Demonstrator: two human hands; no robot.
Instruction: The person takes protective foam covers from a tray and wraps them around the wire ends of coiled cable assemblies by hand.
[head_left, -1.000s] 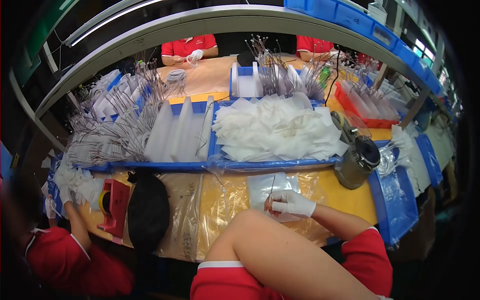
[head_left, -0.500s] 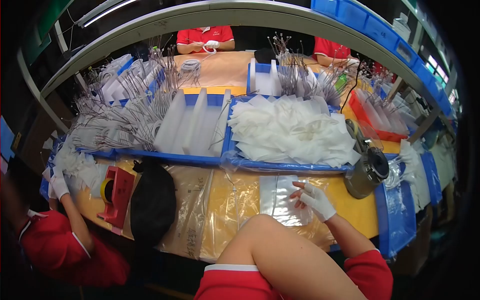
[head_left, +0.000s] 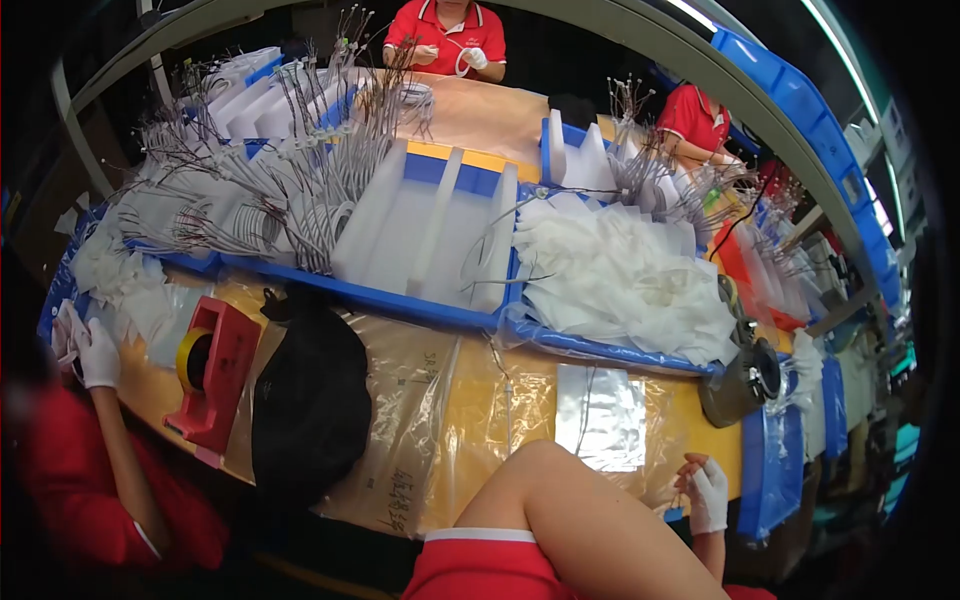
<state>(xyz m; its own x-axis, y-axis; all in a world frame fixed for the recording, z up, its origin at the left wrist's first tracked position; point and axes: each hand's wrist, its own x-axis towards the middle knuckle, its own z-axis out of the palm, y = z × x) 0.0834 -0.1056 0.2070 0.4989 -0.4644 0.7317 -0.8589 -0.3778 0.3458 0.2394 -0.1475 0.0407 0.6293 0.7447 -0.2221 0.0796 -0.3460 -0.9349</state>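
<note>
Our right hand [head_left: 705,493] is loosely half-curled, seemingly empty, near the shiny plastic [head_left: 615,420], probably laid flat for easy reach; left hand's out of view, can't tell.

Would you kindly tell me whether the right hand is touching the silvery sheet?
Apart. The head view shows the right hand to the right of the silvery sheet, with yellow tabletop visible between them.
</note>
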